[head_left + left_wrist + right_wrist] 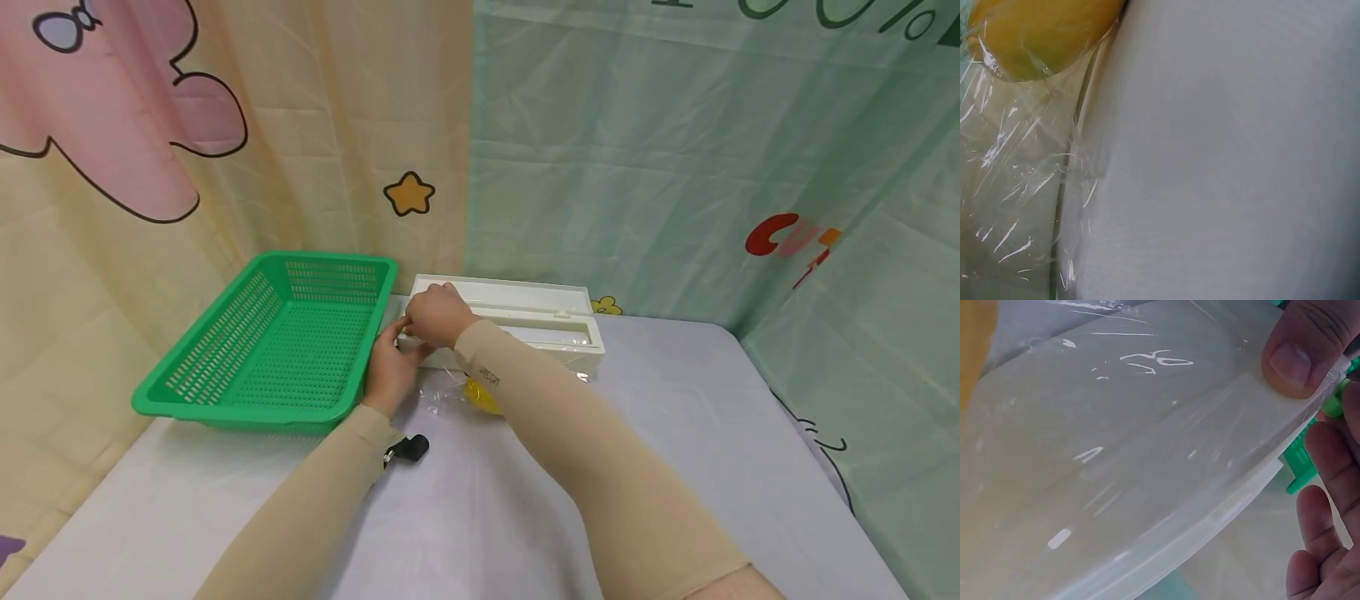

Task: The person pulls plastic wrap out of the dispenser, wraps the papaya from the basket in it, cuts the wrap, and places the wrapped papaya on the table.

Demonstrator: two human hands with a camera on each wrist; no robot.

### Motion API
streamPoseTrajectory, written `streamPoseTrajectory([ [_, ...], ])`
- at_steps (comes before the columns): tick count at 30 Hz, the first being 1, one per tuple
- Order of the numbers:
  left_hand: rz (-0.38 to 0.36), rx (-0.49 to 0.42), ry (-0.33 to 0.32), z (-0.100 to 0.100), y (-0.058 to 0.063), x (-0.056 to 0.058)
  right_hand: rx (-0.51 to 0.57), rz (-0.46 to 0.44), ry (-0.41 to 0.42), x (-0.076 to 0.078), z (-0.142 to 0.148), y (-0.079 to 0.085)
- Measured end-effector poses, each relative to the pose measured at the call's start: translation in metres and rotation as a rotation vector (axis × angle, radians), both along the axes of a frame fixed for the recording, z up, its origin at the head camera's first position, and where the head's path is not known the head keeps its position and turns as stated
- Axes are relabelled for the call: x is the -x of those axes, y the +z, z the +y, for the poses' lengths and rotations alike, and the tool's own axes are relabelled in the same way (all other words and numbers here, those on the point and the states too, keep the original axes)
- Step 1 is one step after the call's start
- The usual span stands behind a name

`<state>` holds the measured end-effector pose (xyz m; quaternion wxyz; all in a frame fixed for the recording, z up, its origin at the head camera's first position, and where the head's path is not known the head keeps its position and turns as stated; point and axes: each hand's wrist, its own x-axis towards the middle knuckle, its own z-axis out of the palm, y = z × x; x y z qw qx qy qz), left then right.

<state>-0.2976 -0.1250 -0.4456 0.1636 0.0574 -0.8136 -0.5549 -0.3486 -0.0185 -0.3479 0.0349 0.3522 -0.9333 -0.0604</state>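
Note:
A long white cling film box (517,358) stands with its lid (517,293) raised and a roll inside. Clear film (1147,419) drapes over its front face. A smooth yellow fruit (482,396) lies under the film before the box; it looks yellow-orange in the left wrist view (1041,37). My left hand (392,371) grips the box's left front corner, a thumb (1294,365) pressing the film there. Crossing over to that same end, my right hand (442,317) has its fingers (1316,519) curled by a small green piece (1335,400), which they partly hide.
A green slotted basket (300,350) stands left of the box, close to my left hand. White cloth (480,492) covers the table. Printed curtains (600,183) hang behind and at both sides. A black device (408,448) is strapped at my left wrist.

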Motion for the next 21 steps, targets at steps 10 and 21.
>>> streamPoseTrajectory([
  [10,-0.027,-0.008,-0.002,0.0000,0.0011,-0.0015,-0.033,-0.016,-0.001,0.0002,0.0029,0.0028],
  [21,-0.053,-0.018,-0.011,-0.0011,0.0030,-0.0015,-0.052,-0.045,-0.004,-0.0004,0.0081,0.0074],
])
